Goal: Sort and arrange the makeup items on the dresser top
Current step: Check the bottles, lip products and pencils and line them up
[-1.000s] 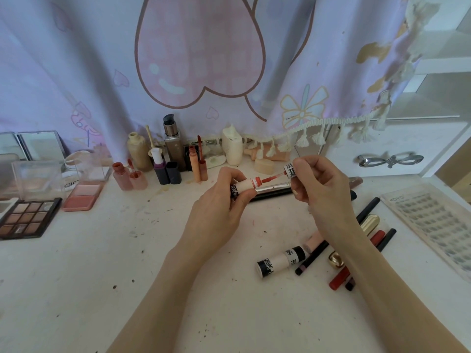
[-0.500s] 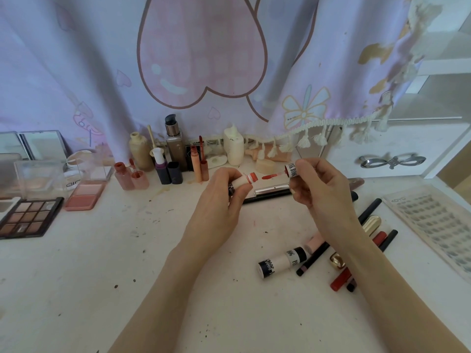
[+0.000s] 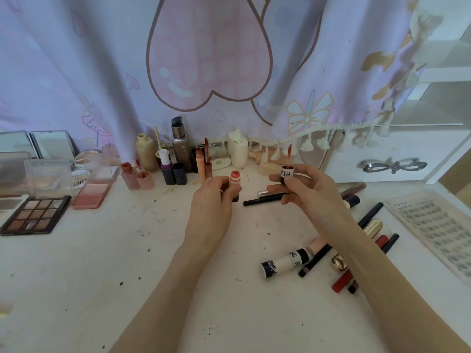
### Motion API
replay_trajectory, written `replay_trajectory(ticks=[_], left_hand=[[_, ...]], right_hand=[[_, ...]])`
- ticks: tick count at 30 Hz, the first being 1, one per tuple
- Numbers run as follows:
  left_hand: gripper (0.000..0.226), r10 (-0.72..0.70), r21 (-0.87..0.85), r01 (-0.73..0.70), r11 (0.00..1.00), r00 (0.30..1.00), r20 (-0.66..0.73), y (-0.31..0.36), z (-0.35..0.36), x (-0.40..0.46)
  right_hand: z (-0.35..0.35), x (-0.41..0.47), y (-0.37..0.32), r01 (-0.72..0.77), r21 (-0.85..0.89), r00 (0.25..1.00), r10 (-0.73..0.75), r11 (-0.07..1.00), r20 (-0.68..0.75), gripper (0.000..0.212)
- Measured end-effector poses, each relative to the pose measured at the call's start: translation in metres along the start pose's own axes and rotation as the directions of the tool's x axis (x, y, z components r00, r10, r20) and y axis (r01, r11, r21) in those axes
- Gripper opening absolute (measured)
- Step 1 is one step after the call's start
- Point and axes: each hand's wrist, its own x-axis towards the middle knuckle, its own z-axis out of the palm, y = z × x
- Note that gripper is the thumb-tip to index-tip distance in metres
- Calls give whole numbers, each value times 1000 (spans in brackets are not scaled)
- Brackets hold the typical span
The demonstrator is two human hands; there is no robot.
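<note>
- Lip gloss tube standing upright at frame centre, open mouth pointing up, pinched in the closed fingers of the left hand.
- Wand cap sitting just right of it, gripped by the right hand, red applicator tip pointing up and away from the tube.
- Probably needing the wand flipped tip-down and brought left over the mouth.
- Lying loose at lower right: matching white tube.
</note>
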Motion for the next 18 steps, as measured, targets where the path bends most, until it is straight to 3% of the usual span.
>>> replay_trajectory(ticks=[3, 7, 14, 18], left_hand=[[16, 2, 84, 1, 996, 999, -40, -5, 2, 1], [18, 17, 79, -12, 997, 998, -57, -4, 6, 8], [17, -1, 92, 9, 996, 997, -79, -4, 18, 21], [15, -44, 91, 51, 995, 996, -77, -1, 20, 30]], right_hand=[[4, 8, -3, 46, -220, 999, -47, 974, 4, 16], [11, 25, -1, 116, -519, 993, -111, 847, 42, 13], [27, 48, 4, 210, -685, 978, -144, 698, 153, 18], [34, 58, 13, 194, -763, 980, -145, 616, 132, 17]])
